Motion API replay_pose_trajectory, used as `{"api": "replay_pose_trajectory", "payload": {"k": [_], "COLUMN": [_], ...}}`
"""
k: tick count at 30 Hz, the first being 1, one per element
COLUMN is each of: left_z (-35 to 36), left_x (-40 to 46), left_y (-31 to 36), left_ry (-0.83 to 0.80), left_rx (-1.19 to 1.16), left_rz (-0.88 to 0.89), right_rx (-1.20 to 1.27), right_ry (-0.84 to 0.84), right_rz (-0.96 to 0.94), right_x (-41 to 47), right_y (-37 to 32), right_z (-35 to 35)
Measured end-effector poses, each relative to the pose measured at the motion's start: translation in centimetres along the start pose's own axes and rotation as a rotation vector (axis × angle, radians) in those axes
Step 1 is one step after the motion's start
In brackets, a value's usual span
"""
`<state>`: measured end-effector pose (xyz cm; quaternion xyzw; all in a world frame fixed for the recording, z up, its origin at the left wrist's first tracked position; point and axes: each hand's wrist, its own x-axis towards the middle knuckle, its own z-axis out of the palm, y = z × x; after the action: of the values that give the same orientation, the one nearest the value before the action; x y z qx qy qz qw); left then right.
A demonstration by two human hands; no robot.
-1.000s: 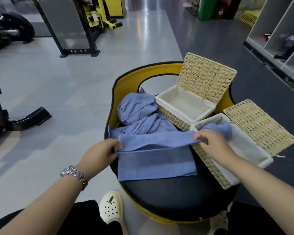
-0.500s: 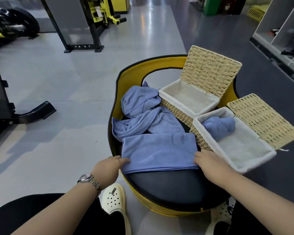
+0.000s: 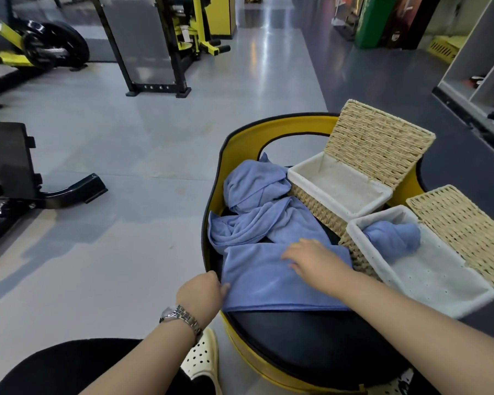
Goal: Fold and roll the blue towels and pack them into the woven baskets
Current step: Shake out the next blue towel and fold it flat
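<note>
Left hand [image 3: 201,292]: fingers hidden at folded blue towel [image 3: 268,283] edge, grip indeterminate. Right hand [image 3: 311,259]: open, flat on towel, which lies on black padded surface [image 3: 311,337] beside woven baskets [image 3: 428,283]; grey gym floor [image 3: 126,166] around

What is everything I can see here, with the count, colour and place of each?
Folded towel: one, blue, flat on the black seat nearest the person.
Loose towels: a crumpled blue heap, number unclear, behind the folded towel.
Rolled towel: one, blue, in the near basket's far end.
Near basket: one, tan weave with white lining, lid open, on the right.
Far basket: one, same kind, lid up, holds no towel.
Round seat: one, black pad, yellow rim, beneath it all.
Gym machines: several, black and yellow, on the grey floor behind.
Shelving: one unit, pale, far right.
Clog: one, cream, beside the seat.
Wristwatch: one, silver, left wrist.
Left hand: holds the folded towel's left edge.
Right hand: lies flat on it.
</note>
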<state>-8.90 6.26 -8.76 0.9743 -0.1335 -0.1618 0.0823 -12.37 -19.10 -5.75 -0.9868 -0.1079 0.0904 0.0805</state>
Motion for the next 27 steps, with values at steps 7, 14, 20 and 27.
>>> {"api": "replay_pose_trajectory", "payload": {"k": [7,14,20,27], "left_z": [1.1,-1.5,-5.1,-4.4], "left_x": [-0.3,-0.5,-2.3,-5.0], "left_y": [0.3,0.1,2.1,10.5], "left_ry": [-0.047,-0.318,-0.17,0.165], "left_rx": [-0.046,-0.016,-0.115,-0.417], "left_rz": [-0.043,0.014,0.118,0.406], "right_rx": [-0.058,-0.237,0.047,0.183], "right_ry": [-0.081,-0.175,0.021,0.13], "right_rz": [-0.301,-0.397,-0.322,-0.064], "right_x": [10.9,12.0,8.1,-1.4], "right_y": [-7.0,-9.3,-5.4,4.2], "right_z": [1.3,1.0,-1.4,-4.2]}}
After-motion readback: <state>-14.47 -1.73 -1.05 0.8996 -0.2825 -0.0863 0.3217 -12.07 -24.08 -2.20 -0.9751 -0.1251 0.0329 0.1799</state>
